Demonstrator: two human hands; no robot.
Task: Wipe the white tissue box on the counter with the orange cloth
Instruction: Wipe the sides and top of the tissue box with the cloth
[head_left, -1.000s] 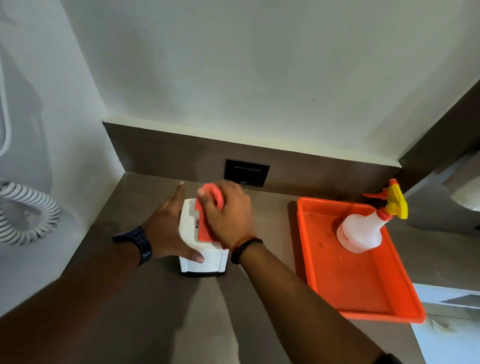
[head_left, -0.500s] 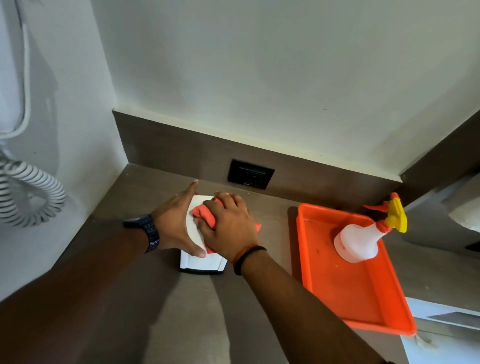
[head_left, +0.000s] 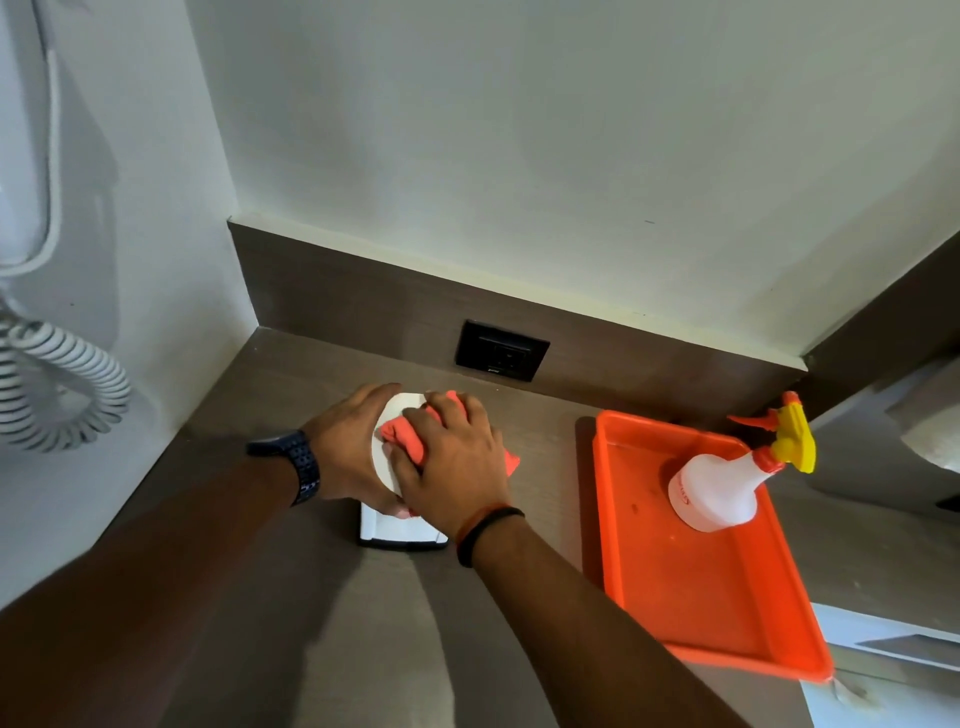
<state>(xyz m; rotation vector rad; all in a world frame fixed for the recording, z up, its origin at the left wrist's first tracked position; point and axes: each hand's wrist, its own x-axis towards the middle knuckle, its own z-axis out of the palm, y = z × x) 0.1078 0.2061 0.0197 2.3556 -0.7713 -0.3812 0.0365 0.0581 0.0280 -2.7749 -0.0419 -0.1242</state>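
Note:
The white tissue box (head_left: 400, 530) stands on the brown counter (head_left: 322, 597), mostly covered by both hands. My left hand (head_left: 348, 447) wraps around the box's left side and holds it steady; a dark watch sits on that wrist. My right hand (head_left: 452, 467) lies on top of the box, pressing the bunched orange cloth (head_left: 402, 434) against its upper face. A corner of the cloth pokes out to the right of that hand. Only the box's top left edge and its lower front show.
An orange tray (head_left: 727, 623) lies to the right with a white spray bottle (head_left: 722, 483) with a yellow and orange trigger in it. A black wall socket (head_left: 501, 351) sits behind the box. A coiled white cord (head_left: 57, 384) hangs on the left wall.
My right hand has slid the cloth towards the left and nearer part of the box top. The left hand keeps its hold. The view has tilted upward slightly.

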